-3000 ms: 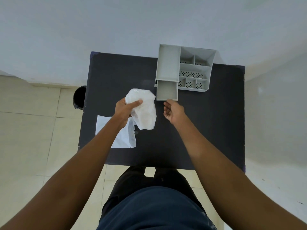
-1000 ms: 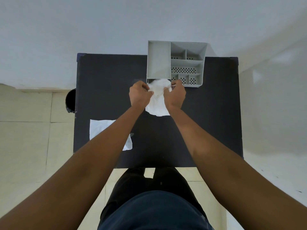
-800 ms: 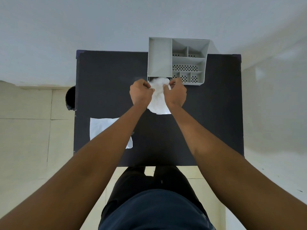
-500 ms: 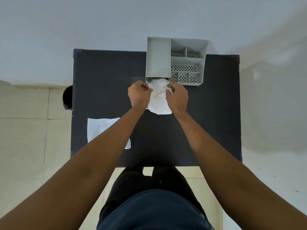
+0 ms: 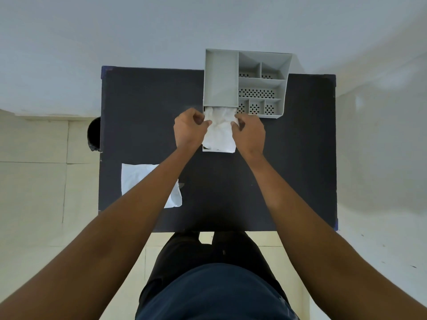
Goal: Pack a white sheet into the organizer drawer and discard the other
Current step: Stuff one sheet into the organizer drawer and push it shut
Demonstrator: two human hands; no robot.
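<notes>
A grey organizer (image 5: 221,77) stands at the table's far edge, its small drawer (image 5: 218,150) pulled out toward me. A crumpled white sheet (image 5: 219,130) lies in the drawer and covers most of it. My left hand (image 5: 189,129) pinches the sheet's left edge and my right hand (image 5: 249,132) pinches its right edge, both pressed against the drawer's sides. A second white sheet (image 5: 135,177) lies flat near the table's left edge, partly hidden under my left forearm.
The dark table (image 5: 143,112) stands against a pale wall. A black bin (image 5: 94,135) sits on the tiled floor just off the table's left side. The organizer's right half holds several perforated compartments (image 5: 256,93).
Three seconds ago my left hand alone held the sheet over the table. Both hands have since carried it to the drawer and pushed it lower into it.
</notes>
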